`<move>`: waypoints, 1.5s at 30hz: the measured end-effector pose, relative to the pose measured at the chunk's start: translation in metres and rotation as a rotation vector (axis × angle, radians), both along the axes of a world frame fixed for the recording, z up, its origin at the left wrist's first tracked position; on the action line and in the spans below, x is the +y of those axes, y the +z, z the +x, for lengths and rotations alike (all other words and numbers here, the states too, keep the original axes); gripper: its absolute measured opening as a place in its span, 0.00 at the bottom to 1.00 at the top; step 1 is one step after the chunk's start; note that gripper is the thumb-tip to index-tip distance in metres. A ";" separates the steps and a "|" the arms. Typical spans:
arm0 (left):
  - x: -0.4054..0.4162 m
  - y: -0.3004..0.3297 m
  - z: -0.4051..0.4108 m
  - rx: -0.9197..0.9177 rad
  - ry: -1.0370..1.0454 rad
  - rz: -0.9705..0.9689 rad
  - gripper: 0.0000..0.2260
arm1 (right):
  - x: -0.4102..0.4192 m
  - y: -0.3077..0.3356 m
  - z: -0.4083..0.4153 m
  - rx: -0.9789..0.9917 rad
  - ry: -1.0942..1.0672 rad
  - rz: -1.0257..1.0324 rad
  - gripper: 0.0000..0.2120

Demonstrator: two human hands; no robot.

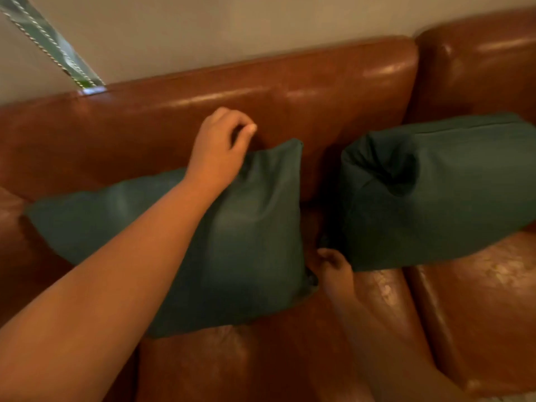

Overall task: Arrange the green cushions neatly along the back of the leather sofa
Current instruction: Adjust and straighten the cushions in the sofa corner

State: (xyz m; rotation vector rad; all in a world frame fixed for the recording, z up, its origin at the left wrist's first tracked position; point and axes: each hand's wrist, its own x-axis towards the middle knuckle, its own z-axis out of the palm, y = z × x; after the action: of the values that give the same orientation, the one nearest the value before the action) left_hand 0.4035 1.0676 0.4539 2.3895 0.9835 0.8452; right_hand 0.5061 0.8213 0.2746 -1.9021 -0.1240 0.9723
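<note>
Two dark green cushions sit on the brown leather sofa [290, 91], both leaning against its backrest. The left cushion [232, 242] stands nearly upright in front of the left back panel, its lower edge on the seat and its top right corner poking up against the leather. The right cushion [435, 192] rests just beside it, across a narrow gap, tipped back with a deep dent pressed into its upper left part; it straddles the seam between the two seat pads.

The person's left hand [217, 149] reaches in over the left cushion, the forearm crossing its face. The fingers are curled over at the cushion's top edge, against the backrest, thumb tip showing; whether they actually pinch the fabric or just hook over it I cannot tell from here. The right hand [333, 268] is low in the gap between the cushions, in shadow, fingers bent at the left cushion's lower right corner, seemingly gripping it, though the blur hides the hold.

Behind the sofa is a plain pale wall [203, 30], with a green, cord-edged strip [49, 44] running diagonally down to the backrest's top.
</note>
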 end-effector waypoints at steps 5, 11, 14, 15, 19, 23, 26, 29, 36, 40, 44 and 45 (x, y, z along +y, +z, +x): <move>0.020 0.012 -0.152 0.173 0.304 0.057 0.12 | 0.068 0.095 0.030 -0.175 0.110 0.323 0.09; 0.024 0.007 -0.305 0.189 0.624 -0.181 0.11 | 0.123 0.149 0.043 -0.011 0.344 0.352 0.16; 0.010 0.003 -0.324 -0.030 0.668 -0.562 0.13 | 0.126 0.157 0.046 0.030 0.344 0.348 0.18; 0.004 0.004 -0.321 -0.128 0.638 -0.738 0.14 | 0.124 0.161 0.048 0.049 0.341 0.359 0.19; -0.007 -0.003 -0.302 -0.300 0.548 -0.919 0.14 | 0.124 0.164 0.054 0.015 0.320 0.357 0.41; -0.008 -0.017 -0.285 -0.420 0.607 -0.811 0.13 | 0.128 0.165 0.057 -0.017 0.283 0.334 0.40; -0.006 -0.024 -0.275 -0.543 0.667 -0.822 0.13 | 0.131 0.170 0.050 -0.050 0.275 0.322 0.18; -0.003 -0.025 -0.266 -0.552 0.713 -0.776 0.11 | 0.132 0.168 0.049 -0.118 0.254 0.278 0.10; -0.001 -0.021 -0.287 -0.321 0.895 -0.536 0.06 | 0.134 0.166 0.041 -0.358 0.140 0.211 0.17; -0.016 -0.028 -0.285 -0.319 0.948 -0.407 0.07 | 0.132 0.165 0.017 -0.420 0.025 0.170 0.16; -0.053 -0.024 -0.270 -0.186 0.903 -0.143 0.13 | 0.099 0.154 -0.012 -0.801 0.099 0.224 0.17; -0.066 -0.023 -0.259 -0.103 0.807 -0.066 0.16 | 0.088 0.147 -0.026 -0.917 0.190 0.242 0.18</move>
State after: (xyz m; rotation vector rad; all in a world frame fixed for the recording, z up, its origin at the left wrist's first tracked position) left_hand 0.1450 1.0014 0.4309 1.8361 1.9332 1.1493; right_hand 0.4805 0.9093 0.4220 -1.9852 -0.9222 0.1160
